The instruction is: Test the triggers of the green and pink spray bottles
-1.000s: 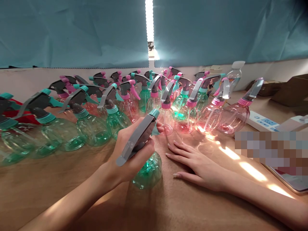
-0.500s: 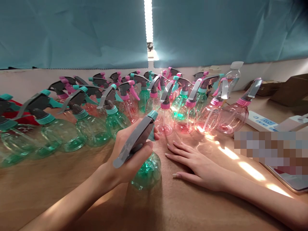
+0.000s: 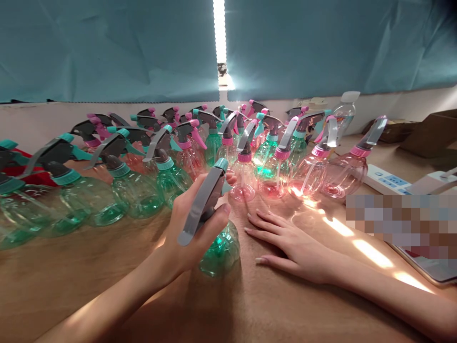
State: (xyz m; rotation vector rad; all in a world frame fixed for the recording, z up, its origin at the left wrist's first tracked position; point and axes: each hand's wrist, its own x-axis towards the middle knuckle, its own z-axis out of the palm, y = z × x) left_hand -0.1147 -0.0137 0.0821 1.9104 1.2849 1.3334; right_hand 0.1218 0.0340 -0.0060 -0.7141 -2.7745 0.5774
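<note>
My left hand (image 3: 193,224) is wrapped round the neck of a green spray bottle (image 3: 221,252) with a grey and teal trigger head. Its fingers reach round toward the trigger side, partly hidden behind the head. Flat on the table lies my right hand (image 3: 285,243), fingers stretched out and holding nothing, to the right of that bottle. Just beyond both hands stands a clear pinkish spray bottle (image 3: 243,178) with a pink collar. Left of my left hand is another green spray bottle (image 3: 174,183).
Several green and pink spray bottles (image 3: 139,193) stand in rows across the wooden table (image 3: 271,305). A power strip (image 3: 387,178) and a device with a blurred screen (image 3: 433,267) lie at the right. Behind are a capped clear bottle (image 3: 344,114) and a brown box (image 3: 432,133).
My left hand has shifted slightly right and away from me with the green spray bottle, whose head is now more upright. My right hand stays where it was.
</note>
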